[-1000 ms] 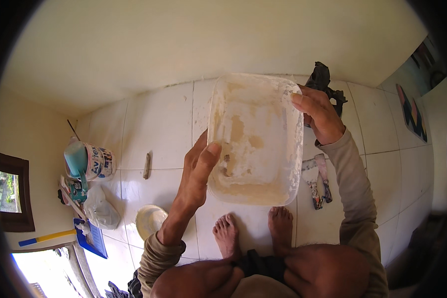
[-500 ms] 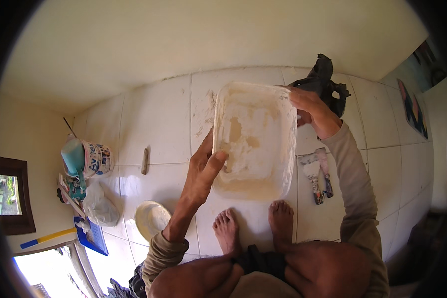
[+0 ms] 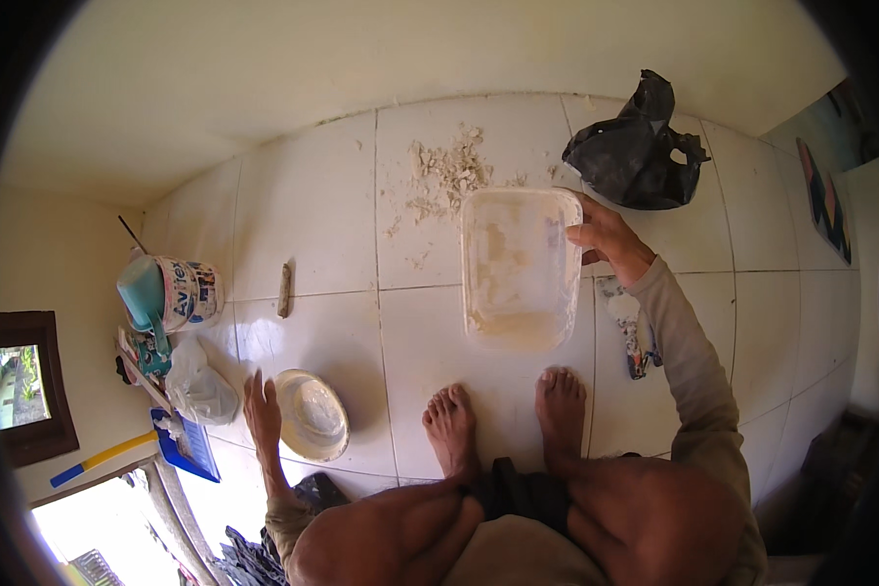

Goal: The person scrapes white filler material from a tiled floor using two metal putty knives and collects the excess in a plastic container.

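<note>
My right hand (image 3: 610, 237) is closed on the right rim of a white rectangular plastic tub (image 3: 521, 264), thumb inside and fingers outside. Dried beige residue coats the tub's inside. At lower left, my left hand (image 3: 262, 405) has its fingers stretched out and holds nothing. It is beside a round bowl (image 3: 313, 415) smeared with whitish paste. Crumbled plaster-like debris (image 3: 451, 168) lies on the tiles beyond the tub. Right of the tub, putty knives (image 3: 631, 327) lie on the floor, partly hidden by my right forearm.
A crumpled black plastic bag (image 3: 640, 151) lies near the wall. On the left stand a paint bucket (image 3: 193, 293) with a teal dipper (image 3: 142, 293), a white plastic bag (image 3: 202, 383) and a blue dustpan (image 3: 188, 449). A short stick (image 3: 284, 290) lies on the tiles.
My left hand has let go of the tub and moved down-left beside the bowl. The tub, still in my right hand, appears smaller and shifted right, exposing the debris.
</note>
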